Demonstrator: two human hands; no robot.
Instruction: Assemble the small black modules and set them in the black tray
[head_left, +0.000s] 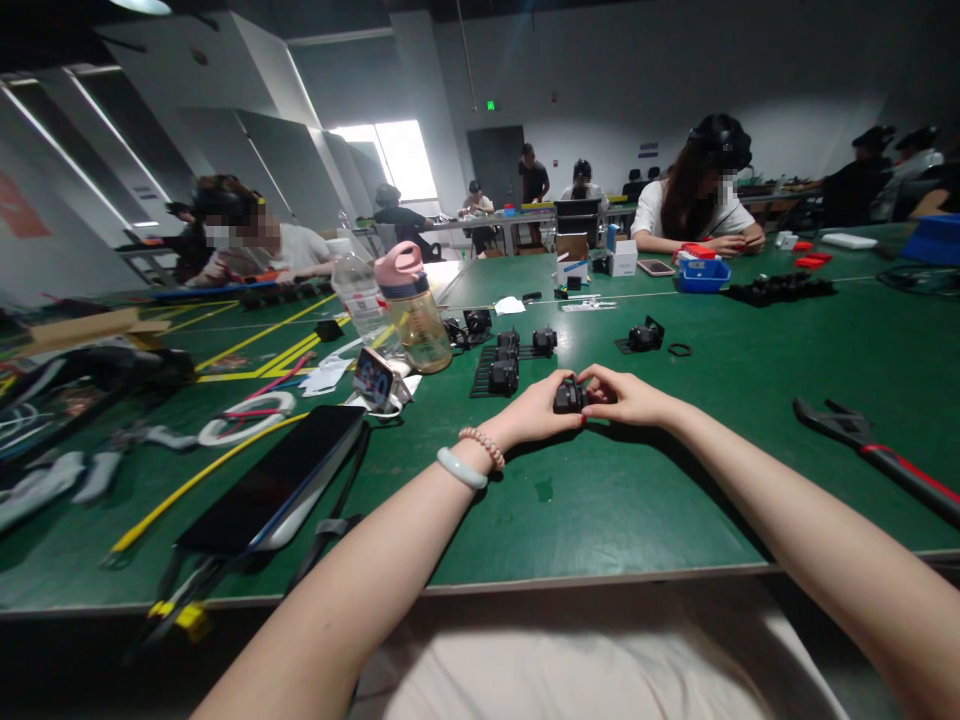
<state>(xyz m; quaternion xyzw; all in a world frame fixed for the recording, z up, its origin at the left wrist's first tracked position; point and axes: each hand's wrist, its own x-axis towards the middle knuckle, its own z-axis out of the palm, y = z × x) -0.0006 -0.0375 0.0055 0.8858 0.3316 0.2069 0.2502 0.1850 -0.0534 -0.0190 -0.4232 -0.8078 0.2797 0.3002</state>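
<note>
Inwardly angled, left hand (546, 407), right hand (631, 397) meet round black part (568, 396).

pink-lidded bottle (417, 322): upright | yellow cable (217, 462): beside black-screened device (274, 485) | blue bin (703, 277): holding red pieces (697, 251) | pliers (889, 462): lying open

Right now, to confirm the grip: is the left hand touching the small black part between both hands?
Touching. The head view shows the left hand clasping the small black part, skin against its near and far edges.
</note>
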